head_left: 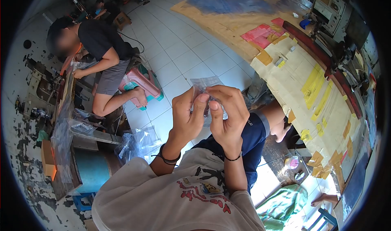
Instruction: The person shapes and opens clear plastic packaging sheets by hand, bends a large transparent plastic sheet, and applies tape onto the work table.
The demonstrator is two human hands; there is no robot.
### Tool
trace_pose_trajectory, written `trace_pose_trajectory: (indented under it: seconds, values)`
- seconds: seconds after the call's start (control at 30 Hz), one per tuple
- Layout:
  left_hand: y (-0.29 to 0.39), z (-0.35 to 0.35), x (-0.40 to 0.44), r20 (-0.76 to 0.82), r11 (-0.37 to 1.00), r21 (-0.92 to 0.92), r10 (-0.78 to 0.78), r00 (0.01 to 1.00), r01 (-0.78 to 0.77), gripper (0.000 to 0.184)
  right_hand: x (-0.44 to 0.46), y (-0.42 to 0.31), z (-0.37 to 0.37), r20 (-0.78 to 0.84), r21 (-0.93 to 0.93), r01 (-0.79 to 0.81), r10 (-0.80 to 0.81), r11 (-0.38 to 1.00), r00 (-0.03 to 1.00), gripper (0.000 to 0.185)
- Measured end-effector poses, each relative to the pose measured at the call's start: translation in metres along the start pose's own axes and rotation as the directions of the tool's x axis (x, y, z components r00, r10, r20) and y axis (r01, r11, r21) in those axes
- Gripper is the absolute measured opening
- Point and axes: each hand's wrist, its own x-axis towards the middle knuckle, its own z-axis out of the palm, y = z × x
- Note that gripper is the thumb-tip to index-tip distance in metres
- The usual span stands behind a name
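Pinching clear plastic piece (203, 83) between curled fingers, left hand (189, 113) and right hand (229, 119) are meeting in front of pale printed shirt (159, 194); plastic is jutting above fingertips; co-worker (99, 41) in dark shirt is sitting on pink stool (140, 81), leaning forward at left; paper-covered table (281, 78) is standing at right, bearing yellow patches (313, 86); clear plastic wrapping (140, 144) is lying near blue-green drum (93, 172).

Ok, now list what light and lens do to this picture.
Head view: fisheye distortion curves the room, with black corners; glare washes out the floor tiles near the green cloth; pale reflections make the clear plastic in the fingers hard to trace; a blurred patch covers part of the seated co-worker.
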Motion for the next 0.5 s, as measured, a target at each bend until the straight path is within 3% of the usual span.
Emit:
trace_pose_trajectory:
  seconds: [0.17, 0.2, 0.5]
  values:
    - [0.005, 0.002, 0.005, -0.012, 0.984, 0.108, 0.144, 0.990, -0.142, 0.028, 0.006, 0.002, -0.003, 0.083, -0.045, -0.043, 0.047, 0.998, 0.995, 0.029]
    - [0.005, 0.003, 0.005, -0.011, 0.980, 0.110, 0.166, 0.986, -0.164, 0.028, 0.006, 0.002, -0.004, 0.081, -0.022, -0.044, 0.046, 0.999, 0.996, 0.017]
    - [0.003, 0.006, 0.014, 0.079, 0.954, 0.024, 0.295, 0.952, -0.298, 0.024, -0.002, -0.004, -0.012, 0.014, 0.027, -0.217, 0.217, 0.976, 0.976, 0.012]
